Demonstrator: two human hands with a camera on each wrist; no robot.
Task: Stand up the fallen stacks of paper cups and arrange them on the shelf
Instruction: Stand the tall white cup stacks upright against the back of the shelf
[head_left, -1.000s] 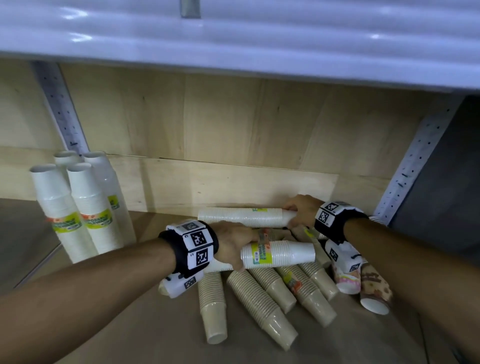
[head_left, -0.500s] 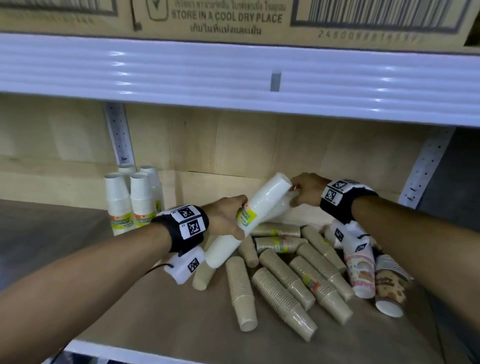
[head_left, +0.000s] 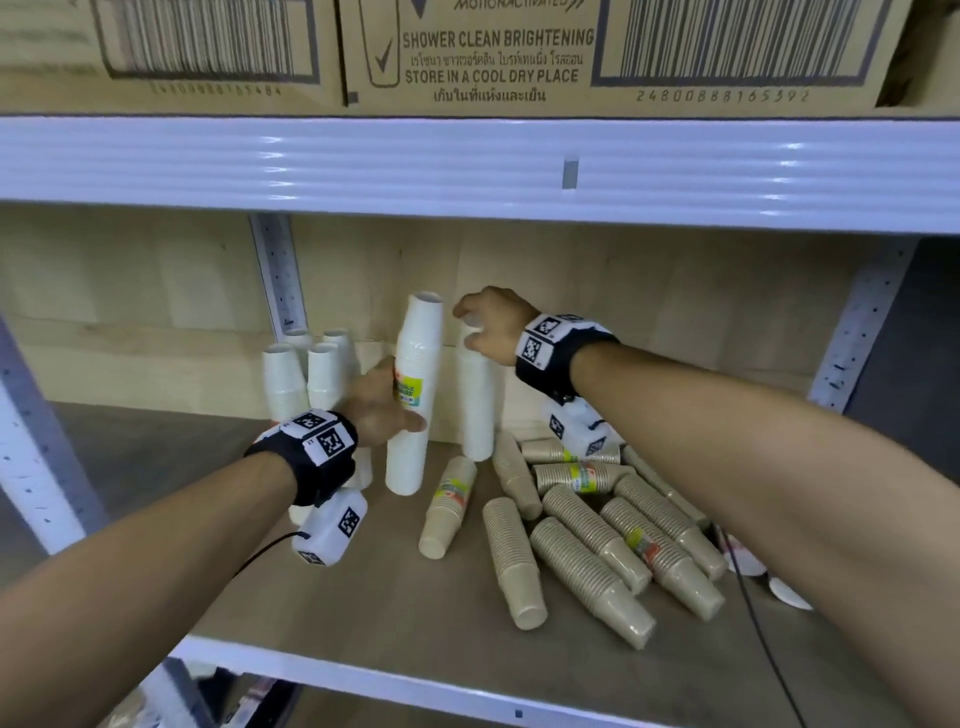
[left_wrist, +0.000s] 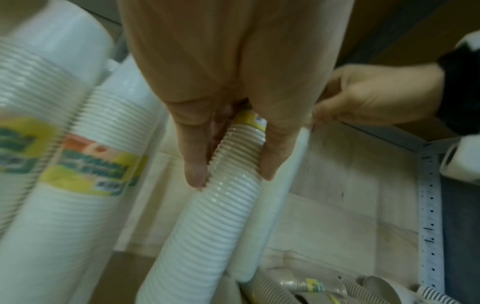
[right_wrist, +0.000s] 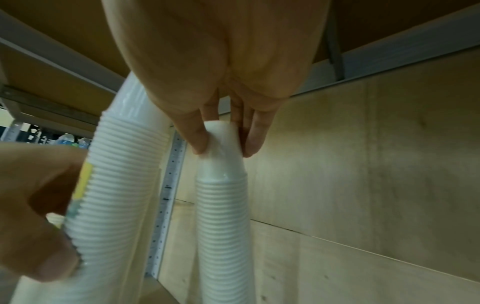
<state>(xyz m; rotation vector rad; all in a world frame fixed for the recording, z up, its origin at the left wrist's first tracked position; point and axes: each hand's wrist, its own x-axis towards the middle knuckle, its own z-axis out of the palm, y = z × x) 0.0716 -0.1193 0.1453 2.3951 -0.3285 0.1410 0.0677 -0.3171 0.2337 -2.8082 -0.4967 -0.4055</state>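
Observation:
My left hand (head_left: 387, 410) grips a tall white cup stack (head_left: 415, 395) round its yellow-green label, holding it nearly upright near the shelf's back. In the left wrist view my fingers (left_wrist: 194, 164) wrap that stack (left_wrist: 207, 226). My right hand (head_left: 488, 327) pinches the top of a second white stack (head_left: 475, 410), upright just to the right. The right wrist view shows the right hand (right_wrist: 221, 142) pinching the top cup of this stack (right_wrist: 223, 216). Several beige cup stacks (head_left: 576, 545) lie fallen on the shelf board (head_left: 337, 613).
A few white stacks (head_left: 306, 374) stand at the back left beside a perforated upright (head_left: 280, 275). The upper shelf beam (head_left: 467, 171) hangs low overhead, with cardboard boxes (head_left: 493, 57) on it. Patterned cups (head_left: 789, 592) lie at the far right. The plywood back wall (head_left: 649, 312) is close behind.
Both white stacks went from lying flat, through a tilt, to upright. My hands rose with them and shifted left toward the standing stacks.

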